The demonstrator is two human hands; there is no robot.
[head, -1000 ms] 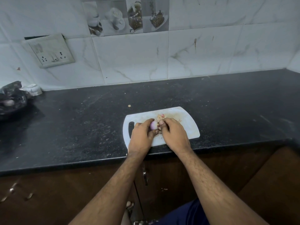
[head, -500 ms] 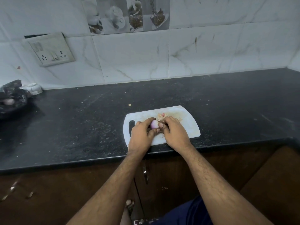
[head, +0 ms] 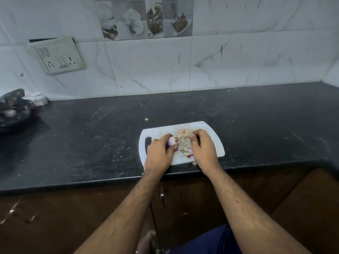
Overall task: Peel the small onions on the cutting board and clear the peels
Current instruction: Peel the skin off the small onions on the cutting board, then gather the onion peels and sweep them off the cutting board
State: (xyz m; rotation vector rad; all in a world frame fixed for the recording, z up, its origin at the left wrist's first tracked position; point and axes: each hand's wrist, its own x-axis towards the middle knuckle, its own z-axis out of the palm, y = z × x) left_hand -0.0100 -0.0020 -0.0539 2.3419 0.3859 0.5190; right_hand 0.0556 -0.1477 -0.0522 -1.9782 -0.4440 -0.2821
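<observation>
A white cutting board (head: 216, 143) lies near the front edge of the black counter. My left hand (head: 159, 153) rests on the board's left part and grips a small pale purple onion (head: 171, 141) between thumb and fingers. My right hand (head: 202, 149) sits apart from it on the board's right part, fingers curled; whether it pinches a bit of peel is not clear. Between the hands lies a heap of dry onion peels (head: 183, 142), with a purplish onion piece (head: 189, 150) at its near side.
A black plastic bag (head: 12, 110) with an onion in it sits at the counter's far left, next to a small white cup (head: 38, 99). A switch plate (head: 58, 55) hangs on the tiled wall. Brown cabinet doors with a handle (head: 162, 197) are below the counter.
My hands were together on the onion. Now my right hand has pulled away to the right, uncovering the peel heap. My left hand keeps the onion.
</observation>
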